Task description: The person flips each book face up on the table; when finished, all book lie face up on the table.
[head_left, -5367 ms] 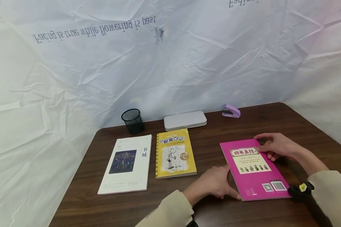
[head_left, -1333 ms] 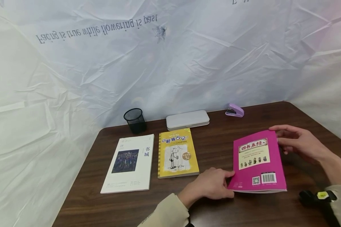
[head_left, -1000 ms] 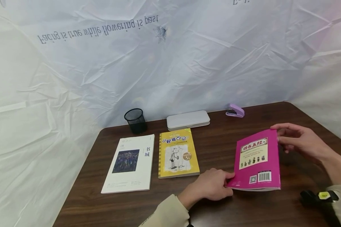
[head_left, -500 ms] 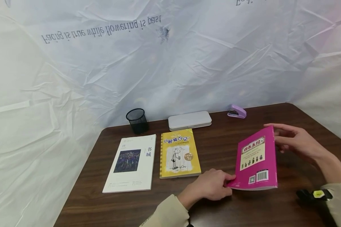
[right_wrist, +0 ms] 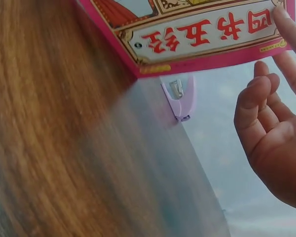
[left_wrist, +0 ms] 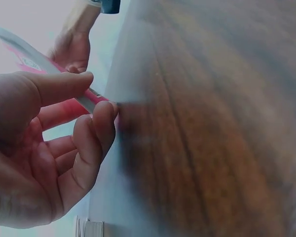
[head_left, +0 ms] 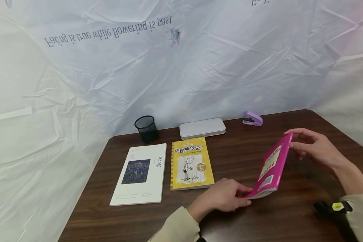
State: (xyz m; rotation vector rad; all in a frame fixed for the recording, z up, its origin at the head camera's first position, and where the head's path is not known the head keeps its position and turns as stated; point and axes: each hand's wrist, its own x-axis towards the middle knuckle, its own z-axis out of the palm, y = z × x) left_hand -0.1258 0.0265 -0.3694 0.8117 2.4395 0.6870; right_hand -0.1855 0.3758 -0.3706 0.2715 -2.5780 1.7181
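A pink paperback book (head_left: 272, 164) is tilted steeply, its right side raised off the table and its lower left corner low. My left hand (head_left: 225, 195) pinches that near left corner between thumb and fingers; the left wrist view shows this pinch on the book's edge (left_wrist: 27, 49). At the raised far right edge, my right hand (head_left: 320, 151) holds the book with thumb and fingers. Seen from the right wrist, the other cover (right_wrist: 202, 39) bears large red characters, and the lower fingers of the right hand (right_wrist: 281, 138) curl free of it.
A white book (head_left: 155, 198) and a yellow book (head_left: 205, 174) lie side by side on the brown table (head_left: 230, 158). Behind them stand a black mesh pen holder (head_left: 146, 129), a white case (head_left: 202, 128) and a purple stapler (head_left: 253, 118). A white sheet hangs behind.
The pink book lay flat at first; its right side has since swung up and leftward, turning the cover steeply. My left hand now pinches its corner. The other items stay put.
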